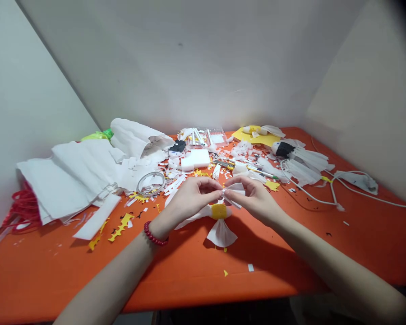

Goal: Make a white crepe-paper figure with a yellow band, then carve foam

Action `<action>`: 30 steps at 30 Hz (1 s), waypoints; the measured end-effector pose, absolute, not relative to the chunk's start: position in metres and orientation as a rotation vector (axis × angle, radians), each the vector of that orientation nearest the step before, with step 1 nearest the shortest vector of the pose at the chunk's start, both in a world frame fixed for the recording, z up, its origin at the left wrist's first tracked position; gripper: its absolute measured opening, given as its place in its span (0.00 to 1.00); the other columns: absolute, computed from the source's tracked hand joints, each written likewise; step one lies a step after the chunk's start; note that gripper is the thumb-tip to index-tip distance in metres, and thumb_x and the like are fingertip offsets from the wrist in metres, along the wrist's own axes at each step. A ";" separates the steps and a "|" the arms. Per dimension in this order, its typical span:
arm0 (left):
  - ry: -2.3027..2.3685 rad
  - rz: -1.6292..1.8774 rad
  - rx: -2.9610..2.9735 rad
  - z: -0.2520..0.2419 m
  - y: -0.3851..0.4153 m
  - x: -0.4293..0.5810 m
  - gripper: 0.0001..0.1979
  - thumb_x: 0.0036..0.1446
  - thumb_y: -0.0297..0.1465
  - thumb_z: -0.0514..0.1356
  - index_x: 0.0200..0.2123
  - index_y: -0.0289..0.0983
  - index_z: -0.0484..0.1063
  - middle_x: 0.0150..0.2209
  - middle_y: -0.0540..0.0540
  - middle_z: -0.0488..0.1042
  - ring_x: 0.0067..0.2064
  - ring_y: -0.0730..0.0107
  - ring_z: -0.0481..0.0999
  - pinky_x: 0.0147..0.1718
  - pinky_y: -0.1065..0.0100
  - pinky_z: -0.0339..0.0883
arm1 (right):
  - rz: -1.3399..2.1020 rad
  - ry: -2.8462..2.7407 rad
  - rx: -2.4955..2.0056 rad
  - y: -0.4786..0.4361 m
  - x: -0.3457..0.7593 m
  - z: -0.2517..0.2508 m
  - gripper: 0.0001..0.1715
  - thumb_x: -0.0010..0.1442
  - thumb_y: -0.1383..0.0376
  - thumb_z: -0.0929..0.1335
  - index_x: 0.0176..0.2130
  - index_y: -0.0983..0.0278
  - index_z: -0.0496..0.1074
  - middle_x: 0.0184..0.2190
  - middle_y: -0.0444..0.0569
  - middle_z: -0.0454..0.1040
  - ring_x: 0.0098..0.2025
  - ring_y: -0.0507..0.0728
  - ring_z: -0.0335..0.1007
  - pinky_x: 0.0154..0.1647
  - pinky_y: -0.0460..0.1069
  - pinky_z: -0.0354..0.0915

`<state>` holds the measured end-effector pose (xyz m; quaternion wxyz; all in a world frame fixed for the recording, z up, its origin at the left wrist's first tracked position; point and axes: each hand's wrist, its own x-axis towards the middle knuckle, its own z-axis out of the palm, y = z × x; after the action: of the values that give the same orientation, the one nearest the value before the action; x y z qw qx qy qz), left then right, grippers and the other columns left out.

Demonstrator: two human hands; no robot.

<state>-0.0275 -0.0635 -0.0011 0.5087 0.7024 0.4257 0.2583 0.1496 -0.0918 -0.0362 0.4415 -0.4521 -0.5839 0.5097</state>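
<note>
My left hand [191, 197], a red bead bracelet [154, 234] on its wrist, is closed with thumb and forefinger pinched at the gathered end of a small pleated white paper piece [238, 188]. My right hand [254, 199] pinches the same piece, whose folds fan out between its thumb and fingers. Just below both hands, a white paper figure lies on the table, with a yellow band [219, 211] round its body and a pleated white fan [222, 234] spreading toward me. Part of the figure is hidden behind my left hand.
White paper sheets [77, 169] and red cord [25, 207] lie left. A tape roll [151, 183], a utility knife [224, 164], a pen box [216, 136] and scraps cover the orange table [189, 289] behind my hands. Another figure [301, 160] and a white cable [333, 192] lie right.
</note>
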 end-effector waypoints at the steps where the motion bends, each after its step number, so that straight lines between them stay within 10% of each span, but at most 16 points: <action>1: 1.032 0.631 1.682 -0.001 -0.064 -0.027 0.06 0.51 0.31 0.61 0.31 0.35 0.76 0.32 0.45 0.78 0.35 0.66 0.77 0.34 0.69 0.69 | 1.244 -1.436 -1.135 -0.092 0.150 -0.035 0.16 0.55 0.57 0.68 0.40 0.64 0.67 0.30 0.46 0.72 0.31 0.51 0.69 0.31 0.46 0.65; 30: 1.017 0.684 1.867 -0.007 -0.063 -0.028 0.09 0.52 0.35 0.62 0.34 0.39 0.79 0.34 0.45 0.80 0.34 0.64 0.77 0.33 0.68 0.70 | 0.896 -1.822 -1.164 -0.082 0.177 -0.030 0.16 0.56 0.54 0.67 0.34 0.63 0.78 0.29 0.47 0.75 0.28 0.50 0.66 0.28 0.46 0.61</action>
<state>-0.0277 -0.0629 -0.0070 0.4387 0.7513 0.4091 0.2752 0.1774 -0.0817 -0.0300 0.3902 -0.4579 -0.7168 0.3524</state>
